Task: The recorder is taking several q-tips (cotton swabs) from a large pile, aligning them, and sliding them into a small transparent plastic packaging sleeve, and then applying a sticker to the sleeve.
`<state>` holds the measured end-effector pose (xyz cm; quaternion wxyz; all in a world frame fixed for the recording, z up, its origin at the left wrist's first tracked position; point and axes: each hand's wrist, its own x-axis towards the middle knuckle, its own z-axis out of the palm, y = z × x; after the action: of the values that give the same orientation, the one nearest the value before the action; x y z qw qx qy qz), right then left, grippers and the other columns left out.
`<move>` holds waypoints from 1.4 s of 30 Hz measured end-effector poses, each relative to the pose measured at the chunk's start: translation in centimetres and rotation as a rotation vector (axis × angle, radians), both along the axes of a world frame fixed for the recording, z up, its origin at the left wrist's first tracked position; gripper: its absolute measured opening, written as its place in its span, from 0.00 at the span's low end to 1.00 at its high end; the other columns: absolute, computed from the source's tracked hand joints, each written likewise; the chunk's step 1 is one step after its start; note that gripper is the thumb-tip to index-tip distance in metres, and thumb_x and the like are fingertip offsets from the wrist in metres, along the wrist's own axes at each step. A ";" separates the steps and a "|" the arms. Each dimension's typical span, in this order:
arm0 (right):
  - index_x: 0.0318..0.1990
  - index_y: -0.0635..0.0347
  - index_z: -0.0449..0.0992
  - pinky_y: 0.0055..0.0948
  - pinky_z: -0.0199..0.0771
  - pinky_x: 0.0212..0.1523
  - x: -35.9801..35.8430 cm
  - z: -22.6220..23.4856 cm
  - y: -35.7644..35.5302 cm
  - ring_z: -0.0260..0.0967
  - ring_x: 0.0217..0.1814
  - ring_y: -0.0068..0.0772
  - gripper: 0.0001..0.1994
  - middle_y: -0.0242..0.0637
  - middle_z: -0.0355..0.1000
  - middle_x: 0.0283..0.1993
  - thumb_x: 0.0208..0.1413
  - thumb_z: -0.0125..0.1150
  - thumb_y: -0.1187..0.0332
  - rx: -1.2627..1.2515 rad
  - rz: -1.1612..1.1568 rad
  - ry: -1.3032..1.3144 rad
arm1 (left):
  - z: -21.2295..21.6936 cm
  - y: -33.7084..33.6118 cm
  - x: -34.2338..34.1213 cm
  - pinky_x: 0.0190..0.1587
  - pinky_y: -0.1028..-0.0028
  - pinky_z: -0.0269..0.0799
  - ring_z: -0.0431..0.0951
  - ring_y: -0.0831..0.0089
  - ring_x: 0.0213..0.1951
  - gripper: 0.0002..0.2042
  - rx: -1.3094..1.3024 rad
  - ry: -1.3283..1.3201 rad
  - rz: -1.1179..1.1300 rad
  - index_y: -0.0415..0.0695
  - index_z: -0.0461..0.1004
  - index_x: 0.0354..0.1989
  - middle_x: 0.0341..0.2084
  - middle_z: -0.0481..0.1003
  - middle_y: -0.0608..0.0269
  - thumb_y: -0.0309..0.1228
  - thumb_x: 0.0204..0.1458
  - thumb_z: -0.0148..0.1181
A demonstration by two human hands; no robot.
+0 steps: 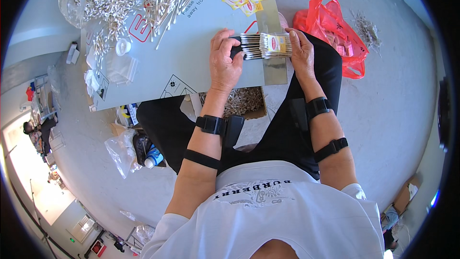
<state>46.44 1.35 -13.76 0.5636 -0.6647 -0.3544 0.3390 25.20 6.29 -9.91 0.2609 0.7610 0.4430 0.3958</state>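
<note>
Both hands grip a bundle of cotton swabs [266,45] in a clear labelled sleeve: left hand [224,62] fingers curled on the stick ends, right hand [301,50] fingers pressed along its side, over the smooth grey worktop [191,52] edge.

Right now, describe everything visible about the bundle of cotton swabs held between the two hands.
The bundle of cotton swabs is a flat row of thin sticks lying side by side, with white cotton tips showing at the end by the left hand. A yellow label with a red patch covers its right part. It lies level on the grey board, partly over a shiny metal strip. The left hand presses its left end, the right hand its right end. Whether a clear wrapper covers it cannot be told.
</note>
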 end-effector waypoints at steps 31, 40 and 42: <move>0.49 0.65 0.78 0.18 0.69 0.43 0.2 -0.3 0.0 0.67 0.41 0.15 0.19 0.31 0.75 0.40 0.67 0.53 0.57 0.023 0.008 -0.058 | 0.3 0.0 0.2 0.58 0.63 0.68 0.71 0.54 0.58 0.16 -0.007 -0.028 -0.010 0.41 0.72 0.33 0.50 0.74 0.54 0.18 0.35 0.70; 0.48 0.66 0.78 0.23 0.68 0.48 0.1 0.0 -0.2 0.69 0.44 0.22 0.16 0.35 0.76 0.40 0.67 0.54 0.60 -0.019 -0.002 0.024 | 0.6 0.3 -0.9 0.54 0.60 0.68 0.72 0.54 0.51 0.14 -0.028 -0.089 0.100 0.41 0.72 0.33 0.44 0.74 0.54 0.18 0.37 0.67; 0.48 0.66 0.77 0.22 0.67 0.48 0.2 0.0 -0.2 0.67 0.43 0.20 0.16 0.34 0.75 0.39 0.67 0.53 0.61 0.004 0.015 0.058 | 0.3 1.0 -2.3 0.52 0.59 0.67 0.71 0.52 0.49 0.14 0.004 -0.076 0.177 0.42 0.71 0.34 0.41 0.74 0.54 0.18 0.38 0.66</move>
<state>46.68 1.17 -13.79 0.5725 -0.6507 -0.3434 0.3618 22.95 7.28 -9.60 0.2401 0.7040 0.4974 0.4465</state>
